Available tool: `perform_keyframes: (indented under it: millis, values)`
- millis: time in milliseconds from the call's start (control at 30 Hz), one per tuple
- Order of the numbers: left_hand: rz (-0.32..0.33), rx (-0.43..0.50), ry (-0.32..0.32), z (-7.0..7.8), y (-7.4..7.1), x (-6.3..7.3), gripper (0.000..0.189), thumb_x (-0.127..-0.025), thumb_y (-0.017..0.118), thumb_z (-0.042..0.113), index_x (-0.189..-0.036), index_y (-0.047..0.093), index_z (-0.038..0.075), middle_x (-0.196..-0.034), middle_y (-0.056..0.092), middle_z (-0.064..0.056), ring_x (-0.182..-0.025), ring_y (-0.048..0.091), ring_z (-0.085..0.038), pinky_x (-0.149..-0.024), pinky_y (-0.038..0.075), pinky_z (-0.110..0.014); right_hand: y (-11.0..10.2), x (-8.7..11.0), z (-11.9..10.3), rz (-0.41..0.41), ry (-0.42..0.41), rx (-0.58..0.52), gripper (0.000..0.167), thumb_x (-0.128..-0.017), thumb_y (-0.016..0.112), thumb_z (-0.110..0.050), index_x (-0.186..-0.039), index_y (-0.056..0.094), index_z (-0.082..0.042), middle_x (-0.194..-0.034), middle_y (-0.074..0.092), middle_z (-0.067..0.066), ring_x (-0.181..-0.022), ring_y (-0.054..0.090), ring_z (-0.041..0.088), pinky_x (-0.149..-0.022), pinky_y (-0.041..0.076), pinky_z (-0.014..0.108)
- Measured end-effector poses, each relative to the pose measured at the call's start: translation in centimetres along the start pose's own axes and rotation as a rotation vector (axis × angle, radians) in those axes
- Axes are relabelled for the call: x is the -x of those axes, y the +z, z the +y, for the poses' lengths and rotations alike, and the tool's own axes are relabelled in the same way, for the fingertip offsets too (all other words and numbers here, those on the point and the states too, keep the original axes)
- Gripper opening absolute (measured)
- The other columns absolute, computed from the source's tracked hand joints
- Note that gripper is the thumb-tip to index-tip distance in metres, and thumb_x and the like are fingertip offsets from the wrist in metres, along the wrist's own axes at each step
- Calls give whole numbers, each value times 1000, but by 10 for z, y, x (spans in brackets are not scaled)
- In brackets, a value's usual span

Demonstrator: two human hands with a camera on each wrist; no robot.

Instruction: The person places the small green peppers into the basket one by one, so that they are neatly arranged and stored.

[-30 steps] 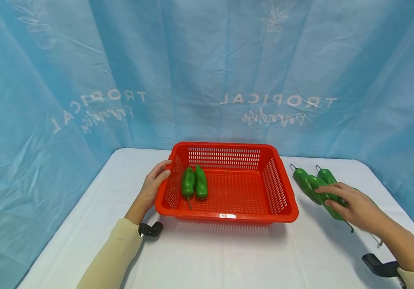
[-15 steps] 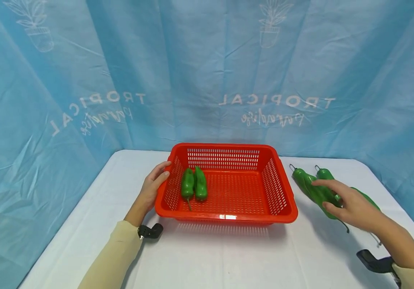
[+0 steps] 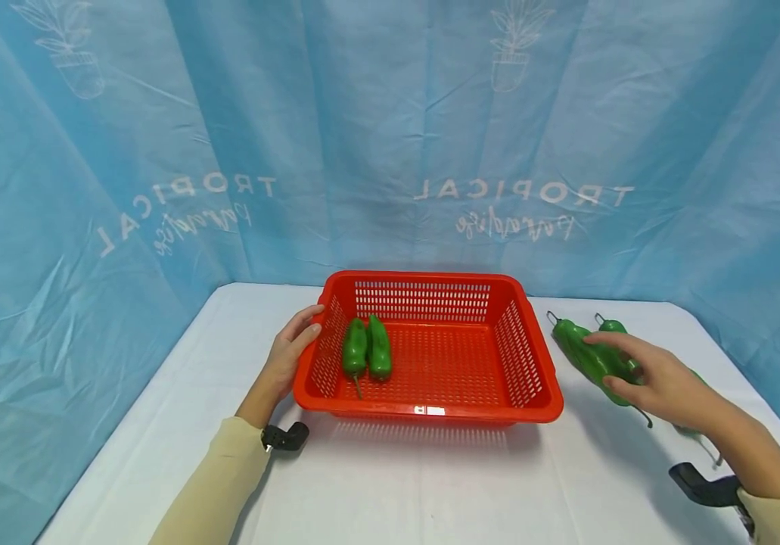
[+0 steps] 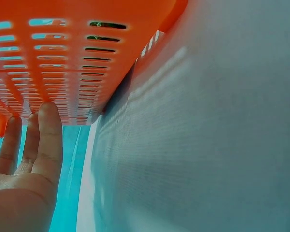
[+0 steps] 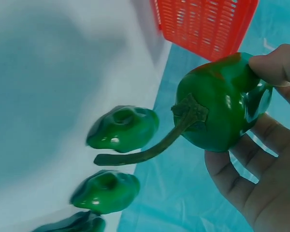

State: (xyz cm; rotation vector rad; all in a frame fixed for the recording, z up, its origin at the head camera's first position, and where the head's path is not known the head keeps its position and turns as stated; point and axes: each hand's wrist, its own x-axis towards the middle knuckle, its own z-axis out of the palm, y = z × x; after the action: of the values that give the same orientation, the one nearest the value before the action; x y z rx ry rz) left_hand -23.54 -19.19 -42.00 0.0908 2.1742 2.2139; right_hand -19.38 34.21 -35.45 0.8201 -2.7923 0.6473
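Beyond both hands hangs a blue curtain [image 3: 390,136] printed "TROPICAL Paradise", the words showing in mirror reverse; no brand is readable. Under the hands, the white table [image 3: 430,484] carries everything. Between them stands the red basket [image 3: 539,413]; the left hand [image 3: 287,352] rests extended fingers against its side without clenching, so a hard push there could slide or tip it. The right hand [image 3: 662,378] grasps a green pepper [image 5: 212,104], thumb on one side and fingers on the other; its glossy skin could slip from that light hold, and a low swing could snag the basket's near rim. Beside and beneath the right hand lie three other peppers [image 5: 121,128], which a brush from the held one could roll. Nearest the left hand, two peppers [image 3: 379,352] lie in the basket. The small rim label [image 3: 429,410] between the hands is illegible.
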Motion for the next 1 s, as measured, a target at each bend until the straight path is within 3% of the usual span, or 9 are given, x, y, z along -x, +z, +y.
perform_keyframes:
  millis: [133, 467, 533, 767, 900, 1000]
  values:
    - [1, -3, 3, -1, 0, -1, 48, -102, 49, 27, -149, 40, 21, -149, 43, -9, -115, 58, -13, -91, 58, -28, -6, -9, -4, -30, 9, 15, 63, -79, 77, -1, -136, 51, -13, -122, 63, 19, -90, 64, 26, -58, 54, 24]
    - [4, -8, 7, 1, 0, -1, 48, -102, 49, 28, -149, 40, 20, -151, 42, -10, -116, 57, -11, -91, 58, -26, -28, -36, -14, -15, -12, 56, 62, -81, 77, -4, -136, 54, -17, -112, 68, 6, -88, 54, -5, -57, 50, 22]
    - [0, -9, 10, 1, 1, -1, 48, -102, 49, 26, -149, 40, 20, -150, 42, -10, -116, 57, -12, -91, 58, -26, -32, -42, -17, -19, -26, 75, 62, -81, 77, -5, -136, 54, -17, -113, 68, 4, -90, 55, -4, -60, 52, 22]
    - [0, -1, 12, 2, 1, 1, 48, -103, 49, 25, -149, 39, 19, -150, 42, -9, -116, 58, -12, -91, 58, -26, -46, -71, -34, -65, -61, 54, 61, -83, 75, -2, -138, 51, -14, -120, 66, 10, -94, 63, 23, -61, 53, 22]
    - [-2, -7, 14, 2, 1, 1, 48, -102, 49, 24, -149, 39, 20, -150, 43, -9, -116, 58, -11, -90, 58, -27, -51, -89, -44, -83, -100, 50, 59, -83, 75, -2, -137, 53, -13, -120, 65, 11, -96, 65, 25, -62, 54, 22]
    - [-3, -12, 13, 1, 1, 0, 47, -102, 49, 24, -148, 40, 20, -150, 44, -9, -115, 59, -11, -90, 58, -28, -55, -102, -54, -131, -79, 32, 59, -84, 74, -3, -138, 52, -13, -123, 64, 13, -101, 64, 29, -62, 55, 23]
